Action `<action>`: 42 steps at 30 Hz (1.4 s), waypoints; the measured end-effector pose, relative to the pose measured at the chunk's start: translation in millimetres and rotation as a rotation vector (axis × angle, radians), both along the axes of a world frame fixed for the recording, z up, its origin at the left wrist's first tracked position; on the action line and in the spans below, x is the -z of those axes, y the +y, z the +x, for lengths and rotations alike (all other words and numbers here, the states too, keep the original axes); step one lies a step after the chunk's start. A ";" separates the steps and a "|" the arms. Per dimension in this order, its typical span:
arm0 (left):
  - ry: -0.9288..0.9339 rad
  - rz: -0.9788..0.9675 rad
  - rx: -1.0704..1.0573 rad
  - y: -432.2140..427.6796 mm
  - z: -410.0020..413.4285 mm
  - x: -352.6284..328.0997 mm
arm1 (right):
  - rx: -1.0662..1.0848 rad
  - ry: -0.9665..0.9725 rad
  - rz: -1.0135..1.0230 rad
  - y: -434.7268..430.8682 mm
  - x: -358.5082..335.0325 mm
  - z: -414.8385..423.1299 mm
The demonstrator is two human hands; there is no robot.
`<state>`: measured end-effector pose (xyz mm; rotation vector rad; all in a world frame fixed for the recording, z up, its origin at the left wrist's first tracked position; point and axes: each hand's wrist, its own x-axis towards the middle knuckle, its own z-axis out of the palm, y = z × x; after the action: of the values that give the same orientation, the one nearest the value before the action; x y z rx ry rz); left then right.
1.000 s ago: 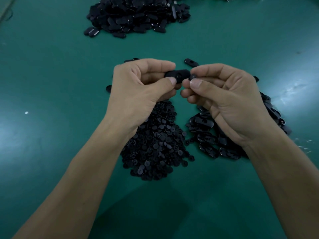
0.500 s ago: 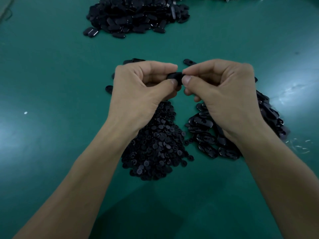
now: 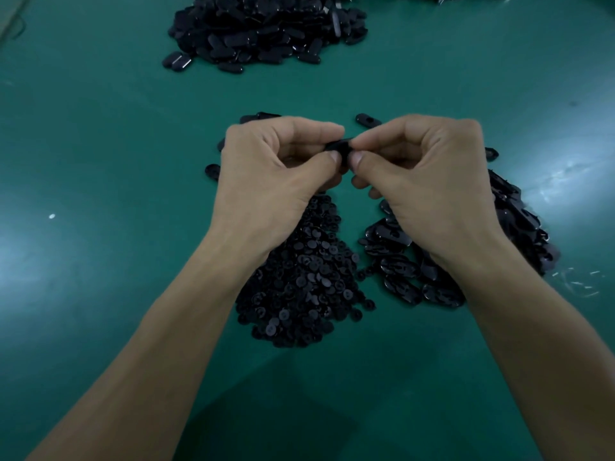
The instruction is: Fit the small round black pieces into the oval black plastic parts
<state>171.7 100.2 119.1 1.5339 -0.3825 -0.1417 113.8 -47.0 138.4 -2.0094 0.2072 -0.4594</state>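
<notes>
Both hands meet above the green table. My left hand [image 3: 273, 174] pinches an oval black plastic part [image 3: 340, 147] between thumb and forefinger. My right hand [image 3: 429, 174] pinches the same part from the right, its thumb and forefinger tips pressed on it. The small round piece is hidden under the fingertips. Beneath my left hand lies a heap of small round black pieces [image 3: 306, 281]. A heap of oval black parts [image 3: 399, 261] spreads under my right hand and wrist.
A big pile of black oval parts [image 3: 266, 28] sits at the far middle of the table [image 3: 100, 161]. Single oval parts lie loose at the far side of my hands [image 3: 367, 120] and to the left [image 3: 213, 170]. Thin pale scraps [image 3: 579, 281] lie at the right.
My right hand has closed in from the right with the small round piece and now presses on the oval part. My left hand has kept its hold, nearly still.
</notes>
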 end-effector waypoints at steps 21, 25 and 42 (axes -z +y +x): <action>-0.306 0.386 -0.035 4.8 -0.5 -1.8 | -0.076 0.112 -0.235 8.7 -4.0 -3.0; -0.318 0.423 -0.001 5.5 0.4 -1.3 | -0.163 0.165 -0.223 -0.6 -6.3 -2.3; 0.023 0.154 0.091 9.1 5.3 1.7 | -0.221 0.146 0.026 -23.5 8.9 0.2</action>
<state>177.1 109.2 117.4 1.6655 -0.4319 -0.2649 113.9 -70.5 129.5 -2.0133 0.0785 -0.1693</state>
